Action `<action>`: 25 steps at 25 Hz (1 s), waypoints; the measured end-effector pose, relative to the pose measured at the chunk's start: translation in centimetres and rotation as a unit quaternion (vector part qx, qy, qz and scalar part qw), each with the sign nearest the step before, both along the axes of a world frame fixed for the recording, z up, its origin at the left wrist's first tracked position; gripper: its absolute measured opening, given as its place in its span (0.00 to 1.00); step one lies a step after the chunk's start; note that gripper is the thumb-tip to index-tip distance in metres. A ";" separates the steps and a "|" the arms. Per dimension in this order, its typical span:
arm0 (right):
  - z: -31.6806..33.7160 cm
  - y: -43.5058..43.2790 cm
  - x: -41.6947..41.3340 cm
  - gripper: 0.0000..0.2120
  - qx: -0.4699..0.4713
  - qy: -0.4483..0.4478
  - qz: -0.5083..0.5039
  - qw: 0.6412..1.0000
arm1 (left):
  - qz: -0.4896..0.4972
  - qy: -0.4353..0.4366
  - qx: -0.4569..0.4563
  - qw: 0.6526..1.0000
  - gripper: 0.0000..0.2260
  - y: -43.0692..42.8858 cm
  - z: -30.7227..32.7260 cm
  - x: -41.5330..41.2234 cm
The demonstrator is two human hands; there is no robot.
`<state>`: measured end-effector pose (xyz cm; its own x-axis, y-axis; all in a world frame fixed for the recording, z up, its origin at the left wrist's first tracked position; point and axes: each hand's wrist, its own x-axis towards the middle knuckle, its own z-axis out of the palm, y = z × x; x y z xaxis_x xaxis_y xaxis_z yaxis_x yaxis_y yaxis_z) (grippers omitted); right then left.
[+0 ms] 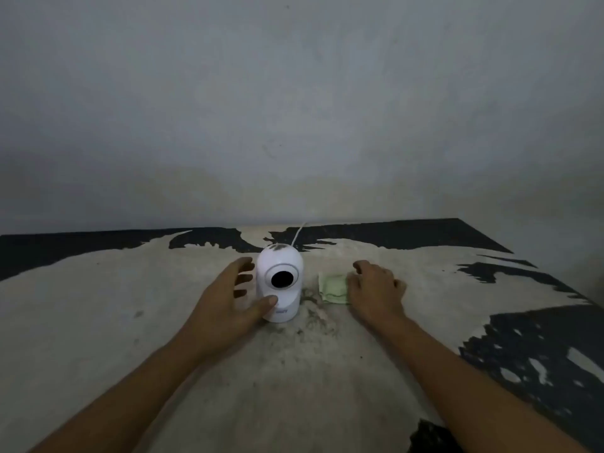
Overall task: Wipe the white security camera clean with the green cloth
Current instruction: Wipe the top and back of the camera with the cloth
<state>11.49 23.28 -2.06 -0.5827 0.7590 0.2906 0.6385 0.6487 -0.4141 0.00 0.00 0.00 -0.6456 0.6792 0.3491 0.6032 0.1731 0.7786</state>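
Head view: white security camera (279, 284) stands upright mid-table (98, 322), dark smudge on its dome, base lettering too blurred to read; left hand (228, 297) spread loosely around its left side, thumb touching; right hand (376, 291) rests, fingers unclenched, on folded green cloth (333, 288) just right

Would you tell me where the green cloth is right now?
The green cloth lies flat on the table, just right of the white camera, its right edge under the right hand.
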 end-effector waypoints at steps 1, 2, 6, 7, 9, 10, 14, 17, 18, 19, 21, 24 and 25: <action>0.0 0.1 0.0 0.18 0.021 -0.012 -0.007 1.000 | -0.004 -0.005 0.009 1.000 0.31 0.0 -0.1 -0.2; 0.0 0.2 -0.2 0.19 0.040 -0.024 -0.012 0.999 | -0.002 -0.005 0.013 1.000 0.31 0.1 -0.1 -0.3; -0.1 1.0 -0.3 0.13 0.014 -0.010 -0.007 1.000 | -0.017 0.008 0.016 1.000 0.29 0.1 -1.1 -0.1; -0.1 1.0 -0.2 0.10 0.009 0.001 -0.001 1.000 | -0.021 0.005 0.019 1.000 0.28 0.1 -1.4 -0.1; 0.0 1.1 0.0 0.05 0.008 0.049 0.032 0.998 | -0.023 0.000 0.027 0.999 0.28 0.1 -1.7 0.0; 0.2 1.0 0.4 0.03 -0.003 0.088 0.054 0.995 | -0.022 -0.003 0.030 0.999 0.28 0.1 -1.7 0.1; 2.5 -1.0 0.8 0.01 -0.103 0.248 0.076 0.960 | -0.024 -0.002 0.032 0.999 0.28 -0.2 -1.8 -0.2; 3.6 -2.7 0.2 0.12 -0.201 0.333 0.078 0.918 | -0.022 0.001 0.030 0.999 0.28 -0.4 -1.8 -0.4; 3.9 -3.3 -0.1 0.13 -0.216 0.341 0.078 0.911 | -0.023 0.003 0.025 0.999 0.28 -0.4 -1.8 -0.4; 4.1 -3.8 -0.3 0.12 -0.231 0.347 0.086 0.905 | -0.022 0.008 0.024 0.999 0.29 -0.4 -1.8 -0.4; 4.4 -5.0 -0.7 0.11 -0.262 0.356 0.115 0.890 | -0.020 0.008 0.023 1.000 0.29 -0.4 -1.8 -0.5; 4.4 -6.7 -1.0 0.07 -0.252 0.323 0.160 0.898 | -0.019 0.001 0.021 1.000 0.30 -0.4 -1.9 -0.7; 4.5 -7.2 -1.0 0.04 -0.253 0.310 0.181 0.898 | -0.021 -0.002 0.023 1.000 0.30 -0.5 -1.9 -0.8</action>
